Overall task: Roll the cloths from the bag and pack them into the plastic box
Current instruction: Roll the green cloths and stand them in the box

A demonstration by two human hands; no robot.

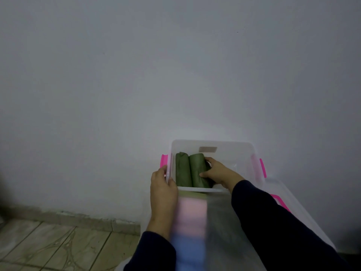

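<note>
Against the pale wall (pixel 136 75), at the far end of the view, stands the clear plastic box (pixel 234 147) with pink latches (pixel 163 160) on its left and right sides. Two green rolled cloths lie side by side inside it, at the left: the left roll (pixel 181 170) sits by the left wall, and the right roll (pixel 196 169) touches it. The right hand (pixel 218 172) reaches over the near rim with its fingers and thumb curled round the right roll. The left hand (pixel 163 189) holds the box's near left corner, thumb inside the rim and fingers outside.

Judging from this, the step in hand is seating the second roll. To do it well, the right hand should press the roll down and leftward so that it lies snug against the first, with its loose edge tucked under so it cannot unwind, and let go only once it lies flat. The left hand should brace the corner so the light box does not slide. Packing from the left wall outward leaves the right part of the box free for more rolls.

Blurred pink, blue and grey shapes (pixel 192 222) lie near the body; what they are cannot be told. Tiled floor (pixel 48 245) shows at the near left.
</note>
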